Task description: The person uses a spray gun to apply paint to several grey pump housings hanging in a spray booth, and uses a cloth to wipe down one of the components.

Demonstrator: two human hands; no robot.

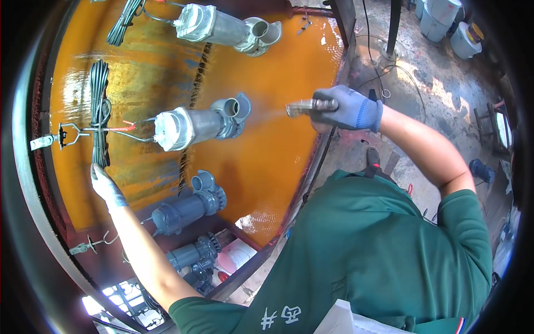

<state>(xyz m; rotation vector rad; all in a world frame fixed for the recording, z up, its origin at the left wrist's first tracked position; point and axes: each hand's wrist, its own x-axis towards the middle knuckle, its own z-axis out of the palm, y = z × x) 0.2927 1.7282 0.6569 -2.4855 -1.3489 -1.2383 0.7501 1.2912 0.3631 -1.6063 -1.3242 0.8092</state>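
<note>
My right hand (347,108), in a grey-blue glove, is wrapped round a metal spray gun (305,106). A pale mist leaves its nozzle toward a grey pump (203,127), which hangs from a hook by its white-capped end. My left hand (104,185), also gloved, grips the lower end of a tied bundle of black cable (100,114). That bundle hangs between the pump and the overhead rail's hook (69,132). The fingertips of my left hand are partly hidden by the cable.
Another light grey pump (222,30) hangs beyond, and a darker grey pump (186,210) hangs nearer me. Behind them stands a wet, orange-coated booth wall (278,161). A metal rail (25,167) curves along the left. Buckets (439,19) and a hose (414,83) lie at the far right.
</note>
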